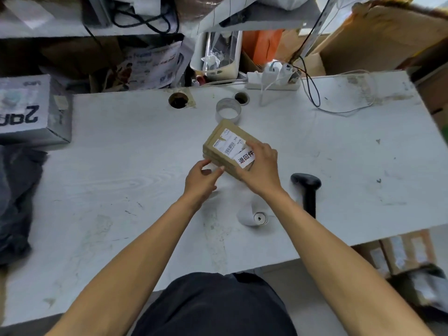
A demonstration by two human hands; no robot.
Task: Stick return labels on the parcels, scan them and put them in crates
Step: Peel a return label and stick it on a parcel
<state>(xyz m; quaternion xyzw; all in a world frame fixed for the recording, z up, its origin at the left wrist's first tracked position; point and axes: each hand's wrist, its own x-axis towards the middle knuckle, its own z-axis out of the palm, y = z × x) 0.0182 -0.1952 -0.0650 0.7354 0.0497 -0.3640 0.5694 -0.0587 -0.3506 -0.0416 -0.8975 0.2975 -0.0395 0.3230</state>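
Right hand (260,169) grips brown parcel (228,144) at near right corner, fingers curled over edge beside white return label (246,159). Left hand (202,179) pinches parcel's near left edge, thumb and fingertips together. Parcel tilted above white table (121,190). Black scanner (306,187) right of grip, label roll (258,218) just below, tape roll (228,110) beyond parcel.

Small brown cardboard parcel (228,146), tilted, just behind label roll (259,217); white shipping label w/ barcode plus return label (246,159) on top. Black scanner (306,187) lies right of roll.
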